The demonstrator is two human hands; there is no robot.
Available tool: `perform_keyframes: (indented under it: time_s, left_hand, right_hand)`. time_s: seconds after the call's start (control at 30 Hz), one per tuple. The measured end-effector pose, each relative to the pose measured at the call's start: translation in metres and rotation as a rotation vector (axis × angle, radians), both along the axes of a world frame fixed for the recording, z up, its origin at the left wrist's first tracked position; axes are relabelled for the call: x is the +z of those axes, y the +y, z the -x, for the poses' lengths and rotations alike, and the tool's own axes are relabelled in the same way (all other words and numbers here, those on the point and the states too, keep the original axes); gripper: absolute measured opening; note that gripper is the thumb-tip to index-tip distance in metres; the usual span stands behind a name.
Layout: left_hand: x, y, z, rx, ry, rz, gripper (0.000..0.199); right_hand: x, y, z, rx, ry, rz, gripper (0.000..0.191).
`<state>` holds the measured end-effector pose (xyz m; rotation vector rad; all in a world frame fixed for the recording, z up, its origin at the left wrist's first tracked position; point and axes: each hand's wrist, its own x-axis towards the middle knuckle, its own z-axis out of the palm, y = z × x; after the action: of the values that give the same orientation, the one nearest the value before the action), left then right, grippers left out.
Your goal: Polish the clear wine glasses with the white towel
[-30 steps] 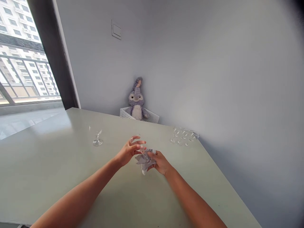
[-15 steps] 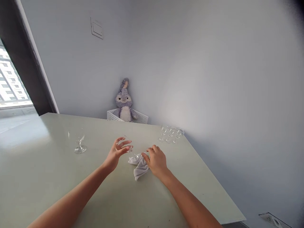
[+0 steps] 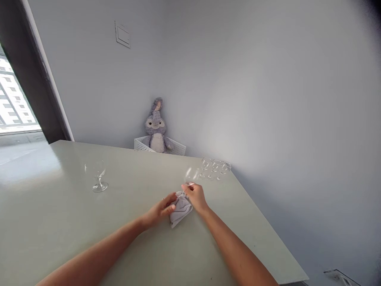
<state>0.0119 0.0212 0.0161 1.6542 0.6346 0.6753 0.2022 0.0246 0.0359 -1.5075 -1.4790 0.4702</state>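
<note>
My right hand (image 3: 195, 197) grips the stem of a stemmed wine glass (image 3: 192, 175), whose transparent bowl rises above my fingers and tilts slightly toward the far side of the table. The foot of this glass is hidden, possibly inside the crumpled grey cloth (image 3: 181, 210). My left hand (image 3: 160, 211) lies on the table with its fingers pressed against the left side of that cloth. Both hands are close together near the middle of the table.
A pale green table (image 3: 59, 222) fills the lower view. One wine glass (image 3: 99, 177) stands upright at its left, and three more (image 3: 216, 167) stand by the far right edge. Beyond, a plush rabbit (image 3: 156, 131) sits in a white basket (image 3: 178, 147).
The glass has passed from my left hand to my right, and its bowl now stands higher. My left hand has dropped to the cloth. The view has shifted right since the oldest frame.
</note>
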Motion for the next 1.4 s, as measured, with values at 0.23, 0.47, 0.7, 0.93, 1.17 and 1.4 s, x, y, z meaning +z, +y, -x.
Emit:
perform_keyframes:
  time_s: [0.23,0.47,0.7,0.93,1.17,1.4]
  left_hand:
    - [-0.005,-0.017,-0.012,-0.113,0.150,-0.528,0.030]
    - [-0.006,-0.017,-0.011,-0.126,0.181,-0.569,0.031]
    - [-0.003,-0.022,-0.010,-0.087,0.152,-0.536,0.032]
    - [0.023,-0.002,0.015,0.750,-0.061,-0.375,0.022]
    - [0.041,0.023,0.103,1.513,-0.242,-0.431,0.027]
    - [0.012,0.043,0.165,1.586,0.054,-0.132,0.076]
  right_hand:
    - [-0.018,0.024,-0.074,-0.404,-0.012,0.096,0.035]
    - [-0.028,0.038,-0.098,-0.505,-0.109,0.246,0.028]
    - [-0.028,0.049,-0.103,-0.553,-0.127,0.243,0.028]
    - [-0.039,0.013,-0.085,-0.573,0.076,-0.010,0.038]
    - [0.013,-0.061,-0.010,0.183,0.030,0.061,0.034]
    - [0.003,-0.091,0.029,0.514,-0.646,0.015,0.050]
